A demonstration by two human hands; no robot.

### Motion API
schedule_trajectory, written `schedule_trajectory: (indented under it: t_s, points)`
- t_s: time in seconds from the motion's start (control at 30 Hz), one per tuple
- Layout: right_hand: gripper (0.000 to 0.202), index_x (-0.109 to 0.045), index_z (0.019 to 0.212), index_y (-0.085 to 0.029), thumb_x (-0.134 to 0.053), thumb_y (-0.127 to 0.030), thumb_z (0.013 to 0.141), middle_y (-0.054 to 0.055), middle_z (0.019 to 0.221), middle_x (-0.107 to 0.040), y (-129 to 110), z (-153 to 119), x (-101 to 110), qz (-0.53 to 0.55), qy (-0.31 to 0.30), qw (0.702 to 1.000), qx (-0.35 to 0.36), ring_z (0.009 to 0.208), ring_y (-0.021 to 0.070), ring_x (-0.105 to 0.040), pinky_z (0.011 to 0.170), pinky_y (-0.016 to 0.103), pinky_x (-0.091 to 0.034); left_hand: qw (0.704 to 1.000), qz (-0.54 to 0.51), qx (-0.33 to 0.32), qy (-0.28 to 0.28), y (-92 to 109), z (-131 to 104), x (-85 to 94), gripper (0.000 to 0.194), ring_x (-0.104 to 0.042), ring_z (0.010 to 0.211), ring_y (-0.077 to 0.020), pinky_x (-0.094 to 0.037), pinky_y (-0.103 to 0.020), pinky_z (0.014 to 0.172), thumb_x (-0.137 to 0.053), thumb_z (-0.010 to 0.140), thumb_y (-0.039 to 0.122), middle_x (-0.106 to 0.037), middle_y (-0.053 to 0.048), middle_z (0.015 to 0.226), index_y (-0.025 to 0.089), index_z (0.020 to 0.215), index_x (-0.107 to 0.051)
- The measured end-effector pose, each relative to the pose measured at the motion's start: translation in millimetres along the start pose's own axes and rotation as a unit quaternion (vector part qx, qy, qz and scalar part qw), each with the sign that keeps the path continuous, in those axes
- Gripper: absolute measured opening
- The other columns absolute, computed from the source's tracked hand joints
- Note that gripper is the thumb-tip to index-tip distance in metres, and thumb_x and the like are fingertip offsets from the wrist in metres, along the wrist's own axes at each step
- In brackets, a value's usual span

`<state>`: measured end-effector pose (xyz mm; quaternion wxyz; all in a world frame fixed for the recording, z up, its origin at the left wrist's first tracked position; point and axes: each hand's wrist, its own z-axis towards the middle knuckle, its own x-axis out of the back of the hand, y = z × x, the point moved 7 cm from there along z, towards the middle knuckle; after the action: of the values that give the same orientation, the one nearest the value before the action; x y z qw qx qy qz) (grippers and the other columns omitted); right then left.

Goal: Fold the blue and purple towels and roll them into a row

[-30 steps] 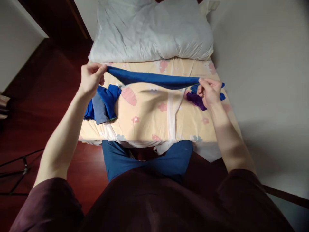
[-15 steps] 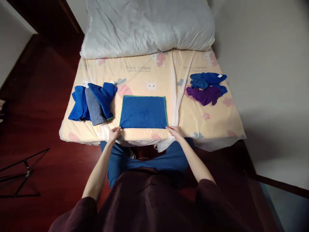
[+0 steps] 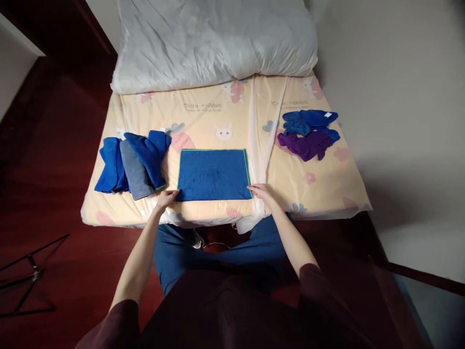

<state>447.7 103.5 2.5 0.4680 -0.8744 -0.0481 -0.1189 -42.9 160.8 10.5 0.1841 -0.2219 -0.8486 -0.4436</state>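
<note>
Cloth: blue cloth [image 3: 213, 174] with a thin green edging, spread flat as a rectangle at centre frame, on the near part of the bed [image 3: 232, 213], square to its front edge.
Left hand: left hand [image 3: 165, 198] at the cloth's lower-left corner, fingertips touching or pinching it; whether the grip is closed on the fabric cannot be told at this size.
Right hand: right hand [image 3: 262, 192] at the lower-right corner, fingers extended and lying on the edge, a loose, open grip rather than a clench.
Why so held: one hand at each near corner appears to keep the cloth taut and flat, its sides even.
Left pile: folded cloths [image 3: 132, 160], two blue and one grey between them, leaning side by side at left of frame, just beside the spread cloth but apart from it.
Right pile: loose cloths [image 3: 308, 133], blue over purple and crumpled, at upper right of the bed, well apart from both hands; a small white tag shows on the blue one.
Bed cover: pale yellow sheet [image 3: 225, 116] printed with cartoon animals, under everything.
Pillow: large white pillow [image 3: 214, 41] across the top of frame.
Containers: no box, basket or bin in view; the bed alone carries the cloths.
Floor: dark red floor [image 3: 47, 145] at left, a black stand [image 3: 25, 278] at lower left.
</note>
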Motion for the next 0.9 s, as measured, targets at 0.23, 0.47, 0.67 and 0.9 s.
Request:
schedule_trajectory:
  t_s: [0.23,0.47,0.67,0.9]
  points:
    - [0.055,-0.049,0.051,-0.022,-0.069,-0.061,0.084,-0.003,0.047,-0.047,-56.6,109.1,8.9,-0.183,0.082,0.979,0.035,0.049,0.0112,-0.043,0.052,0.025,-0.027,0.994,0.063,-0.042,0.077,74.1,103.9,8.5,0.041,-0.063,0.066,-0.0197,-0.040,-0.025,0.057,-0.066,0.083,0.054,-0.064,-0.004,0.062,0.015,0.074,-0.074]
    - [0.045,-0.055,0.060,-0.022,-0.064,-0.057,0.088,0.000,0.055,-0.056,-90.5,175.5,11.4,-0.215,0.166,0.954,0.126,0.058,0.0159,-0.051,0.059,0.027,-0.033,0.980,0.099,-0.069,0.161,133.1,172.2,6.0,0.037,-0.072,0.088,-0.0251,-0.049,-0.028,0.074,-0.066,0.089,0.040,-0.078,-0.012,0.093,0.011,0.107,-0.080]
    - [0.045,-0.050,0.060,-0.023,-0.062,-0.052,0.093,-0.002,0.055,-0.050,-87.3,177.3,20.6,-0.188,0.183,0.953,0.150,0.057,0.0149,-0.046,0.062,0.029,-0.037,0.973,0.096,-0.110,0.180,138.1,183.0,-0.5,0.034,-0.071,0.085,-0.0229,-0.050,-0.027,0.074,-0.067,0.090,0.040,-0.077,-0.010,0.090,0.013,0.104,-0.081]
    - [0.039,-0.052,0.062,-0.022,-0.061,-0.041,0.094,-0.001,0.057,-0.053,-83.1,178.0,31.5,-0.198,0.226,0.946,0.124,0.059,0.0159,-0.050,0.064,0.029,-0.038,0.968,0.079,-0.103,0.217,144.4,185.5,6.9,0.031,-0.071,0.086,-0.0238,-0.053,-0.030,0.082,-0.062,0.095,0.037,-0.075,-0.012,0.091,0.012,0.105,-0.077]
